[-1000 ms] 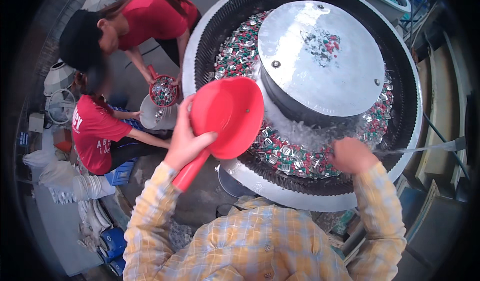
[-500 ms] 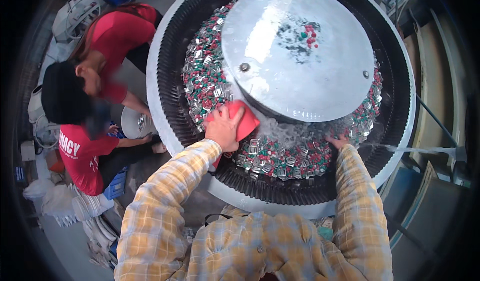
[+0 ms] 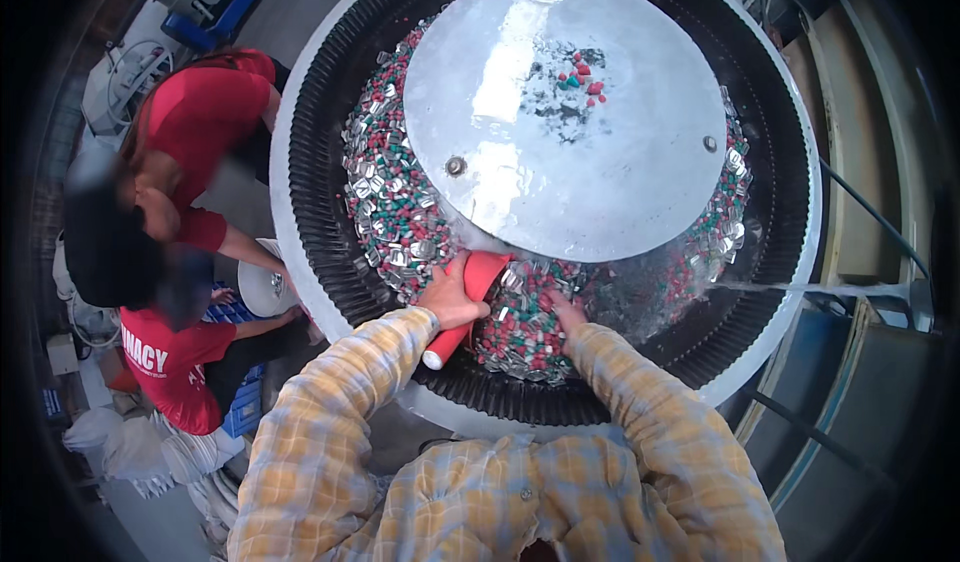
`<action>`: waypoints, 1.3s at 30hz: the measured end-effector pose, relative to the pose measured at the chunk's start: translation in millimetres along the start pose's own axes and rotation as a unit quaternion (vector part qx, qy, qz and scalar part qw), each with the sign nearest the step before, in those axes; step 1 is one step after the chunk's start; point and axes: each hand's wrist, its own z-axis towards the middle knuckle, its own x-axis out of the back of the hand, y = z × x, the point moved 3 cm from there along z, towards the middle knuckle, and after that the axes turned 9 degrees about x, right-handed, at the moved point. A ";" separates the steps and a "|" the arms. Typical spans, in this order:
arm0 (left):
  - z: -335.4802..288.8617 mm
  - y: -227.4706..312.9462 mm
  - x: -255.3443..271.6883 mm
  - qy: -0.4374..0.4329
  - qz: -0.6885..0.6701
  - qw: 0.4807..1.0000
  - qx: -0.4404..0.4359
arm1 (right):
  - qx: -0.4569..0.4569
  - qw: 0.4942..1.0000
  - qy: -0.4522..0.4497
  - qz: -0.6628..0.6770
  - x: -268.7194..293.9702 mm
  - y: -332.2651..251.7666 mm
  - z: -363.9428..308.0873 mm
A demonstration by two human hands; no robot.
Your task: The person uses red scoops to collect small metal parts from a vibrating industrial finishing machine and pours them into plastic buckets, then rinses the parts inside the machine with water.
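Note:
A red scoop (image 3: pixel 485 273) is gripped in my left hand (image 3: pixel 450 297), its fingers closed round it and its round handle sticking out toward me. The scoop rests low in a heap of metal buckles mixed with red and green pellets (image 3: pixel 520 327), its mouth side turned toward the right. My right hand (image 3: pixel 567 315) reaches into the heap just right of the scoop. Its fingers are stretched toward the scoop, with their tips partly hidden among the pieces. The heap lies in the channel of a large round tub with a ribbed black lining (image 3: pixel 330 262).
A round metal cover (image 3: pixel 570 192) fills the tub's middle, with a few pellets on top. Water (image 3: pixel 800 287) jets in from a nozzle at the right. At the left, two people in red shirts (image 3: pixel 215 112) bend beside a white bucket (image 3: pixel 262 287). Panels stand at the right.
My right hand has swept left through the heap, close to the scoop. The scoop has tipped and come lower, so its handle now shows. The view has shifted slightly.

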 end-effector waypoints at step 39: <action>-206.9 -97.3 -12.1 -0.036 -0.761 0.585 -0.279 | 0.571 0.804 0.003 -0.167 -6.3 -116.8 -278.4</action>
